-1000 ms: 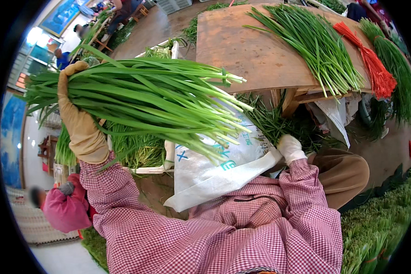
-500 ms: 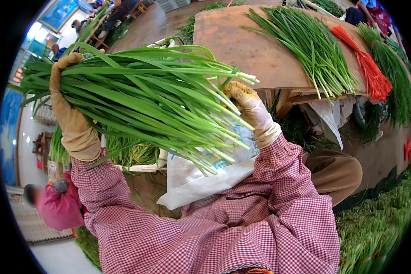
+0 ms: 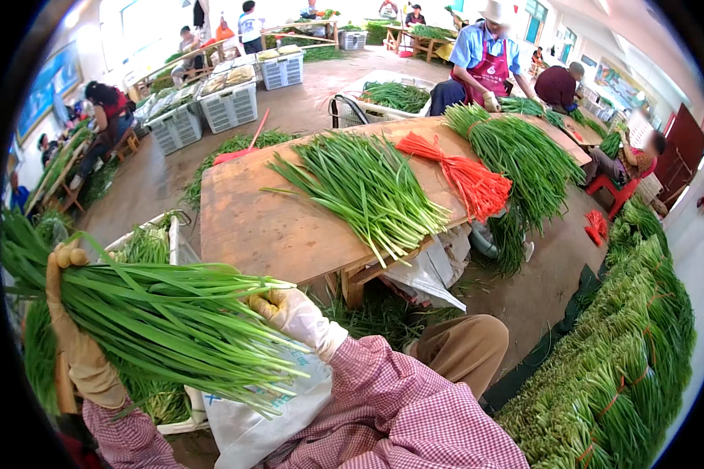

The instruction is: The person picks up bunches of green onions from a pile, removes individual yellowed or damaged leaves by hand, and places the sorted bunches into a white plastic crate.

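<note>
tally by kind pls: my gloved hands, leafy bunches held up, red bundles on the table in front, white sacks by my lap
Gloved hands: 2 (left hand, right hand)
Green bunch: 1
Red bundle on table: 1
White sack: 1
Total: 5

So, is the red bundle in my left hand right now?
No, your left hand holds a bunch of long green stalks, while the red bundle lies on the wooden table.

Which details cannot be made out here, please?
In the head view:
palm of the left hand: hidden by the leaf bunch
bunch's left end: cut off by the left edge
part of the white sack: covered by the bunch
whether the right hand grips stems: too small to tell
</note>
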`<state>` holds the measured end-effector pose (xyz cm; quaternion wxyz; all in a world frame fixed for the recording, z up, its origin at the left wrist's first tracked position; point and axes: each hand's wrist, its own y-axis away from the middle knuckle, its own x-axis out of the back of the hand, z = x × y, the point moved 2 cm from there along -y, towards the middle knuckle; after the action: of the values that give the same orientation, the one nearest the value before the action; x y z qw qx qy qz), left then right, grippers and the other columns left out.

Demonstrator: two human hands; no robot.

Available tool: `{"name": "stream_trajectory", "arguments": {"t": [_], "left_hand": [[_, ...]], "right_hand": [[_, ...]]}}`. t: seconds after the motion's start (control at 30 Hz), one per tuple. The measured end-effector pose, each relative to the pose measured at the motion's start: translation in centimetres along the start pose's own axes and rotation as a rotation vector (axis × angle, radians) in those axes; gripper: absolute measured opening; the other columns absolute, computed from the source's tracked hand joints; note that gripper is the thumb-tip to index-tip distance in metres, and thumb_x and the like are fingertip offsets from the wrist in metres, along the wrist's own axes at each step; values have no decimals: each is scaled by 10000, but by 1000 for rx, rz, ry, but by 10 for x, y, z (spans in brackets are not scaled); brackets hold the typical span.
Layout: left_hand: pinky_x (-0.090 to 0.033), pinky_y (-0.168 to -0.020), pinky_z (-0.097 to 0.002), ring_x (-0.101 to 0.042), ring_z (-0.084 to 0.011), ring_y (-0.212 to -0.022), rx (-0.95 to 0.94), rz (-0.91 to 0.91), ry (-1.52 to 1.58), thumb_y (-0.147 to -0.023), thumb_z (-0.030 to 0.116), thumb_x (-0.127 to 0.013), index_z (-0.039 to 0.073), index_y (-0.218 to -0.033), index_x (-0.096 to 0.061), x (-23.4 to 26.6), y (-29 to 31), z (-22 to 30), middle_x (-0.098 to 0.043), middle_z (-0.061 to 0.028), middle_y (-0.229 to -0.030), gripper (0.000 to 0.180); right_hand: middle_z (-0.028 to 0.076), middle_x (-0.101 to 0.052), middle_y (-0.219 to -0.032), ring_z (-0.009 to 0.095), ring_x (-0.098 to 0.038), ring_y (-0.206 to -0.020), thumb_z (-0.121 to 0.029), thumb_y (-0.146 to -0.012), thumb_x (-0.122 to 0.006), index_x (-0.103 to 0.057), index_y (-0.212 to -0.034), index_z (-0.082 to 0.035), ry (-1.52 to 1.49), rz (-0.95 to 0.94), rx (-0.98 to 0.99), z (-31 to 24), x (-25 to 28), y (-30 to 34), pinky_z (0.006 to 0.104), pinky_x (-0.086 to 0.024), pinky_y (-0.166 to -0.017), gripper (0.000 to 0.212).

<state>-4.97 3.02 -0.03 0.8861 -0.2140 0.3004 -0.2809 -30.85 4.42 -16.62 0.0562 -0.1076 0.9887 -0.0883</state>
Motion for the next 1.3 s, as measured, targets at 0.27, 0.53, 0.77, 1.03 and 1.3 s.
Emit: {"name": "stream_trajectory", "arguments": {"t": [0.27,0.53,0.77,1.03,1.3], "left_hand": [[-418,-936,-355,-564,-134,-913,-330,504,-594,-896,223,-480,78,-973,-563,-19,15,39,-578,-27,-934,184],[-495,-806,-365,-593,-177,-851,-179,482,-317,-890,245,-478,50,-1002,-544,-7,-5,36,-590,-77,-922,234],[-516,-747,-403,-616,-269,-751,-211,333,-580,-843,277,-536,61,-828,-572,6,-64,11,-627,-121,-810,219],[-510,-688,-352,-594,-229,-707,-324,487,-548,-845,203,-498,61,-759,-561,17,-83,31,-611,-88,-766,177],[-487,-656,-348,-562,-214,-645,-257,477,-327,-842,197,-482,70,-702,-537,62,-100,47,-578,-66,-689,197]], "right_hand": [[183,-606,-720,323,-605,-695,-337,-852,-461,-602,-877,-57,994,-157,-312,86,41,41,408,-471,-593,314],[97,-435,-1283,241,-509,-1066,-291,-835,-573,-411,-1280,-93,-333,-245,-223,65,21,21,343,-445,-874,514],[122,-554,-1077,256,-573,-922,-410,-878,-458,-438,-1233,-88,-759,-204,51,58,-33,8,412,-522,-736,479],[-29,-389,-585,60,-371,-473,-376,-896,-472,-508,-767,-119,-1521,-427,18,-4,-21,-1,230,-345,-469,289],[54,-593,-955,89,-532,-841,-285,-834,-562,-540,-1087,18,58,4,-225,64,49,20,206,-420,-681,395]]}}
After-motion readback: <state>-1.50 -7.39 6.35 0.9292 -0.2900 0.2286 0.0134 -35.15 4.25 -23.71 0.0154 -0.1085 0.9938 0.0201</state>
